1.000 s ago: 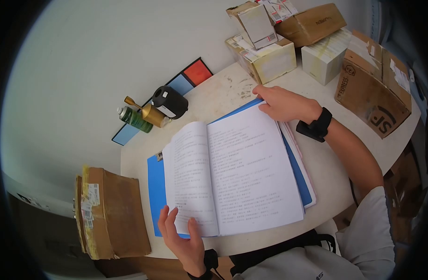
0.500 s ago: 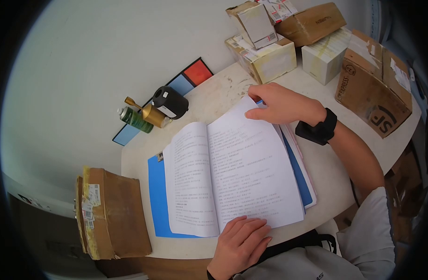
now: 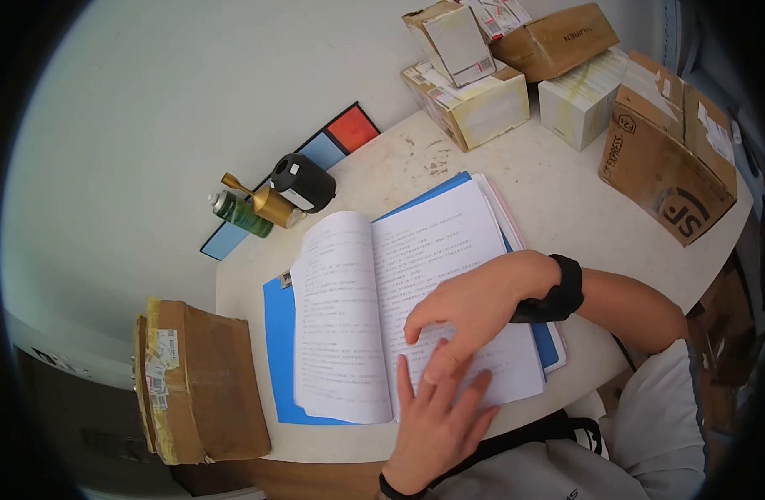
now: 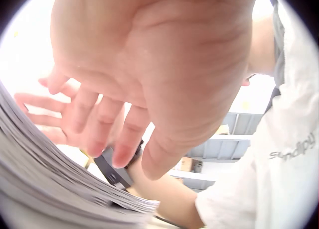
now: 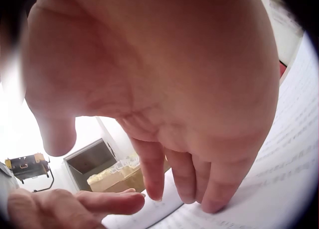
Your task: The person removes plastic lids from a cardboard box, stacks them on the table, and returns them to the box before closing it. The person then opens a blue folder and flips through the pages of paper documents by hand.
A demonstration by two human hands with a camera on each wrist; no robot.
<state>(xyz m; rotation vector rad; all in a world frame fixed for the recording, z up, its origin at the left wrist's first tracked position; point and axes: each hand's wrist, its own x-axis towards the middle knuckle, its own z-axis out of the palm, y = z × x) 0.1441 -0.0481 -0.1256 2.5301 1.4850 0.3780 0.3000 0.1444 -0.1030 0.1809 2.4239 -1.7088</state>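
Observation:
An open bound stack of printed pages [image 3: 336,333] lies on a blue folder [image 3: 280,367], its left side curling up toward the spine. My right hand [image 3: 482,304] reaches across the right-hand page, palm down. In the right wrist view its fingers [image 5: 217,189] point down with tips at the paper, and the thumb stands apart. At the lower edge of that page is my left hand [image 3: 436,425], fingers spread and partly overlapped by the right hand. The left wrist view shows this hand [image 4: 149,79] beside the thick page edges [image 4: 75,184], holding nothing.
Another blue folder with papers [image 3: 556,354] lies under the right side. At the back stand a black cylinder [image 3: 303,182], a gold object [image 3: 274,204] and a green can [image 3: 242,214]. Cardboard boxes stand at left [image 3: 211,383] and right [image 3: 670,158]; more are stacked behind [image 3: 474,108].
My right hand has let go of the page's top corner and come down to the middle; the lifted corner lies flat again. The left hand moved right from the left page's lower edge, fingers now spread.

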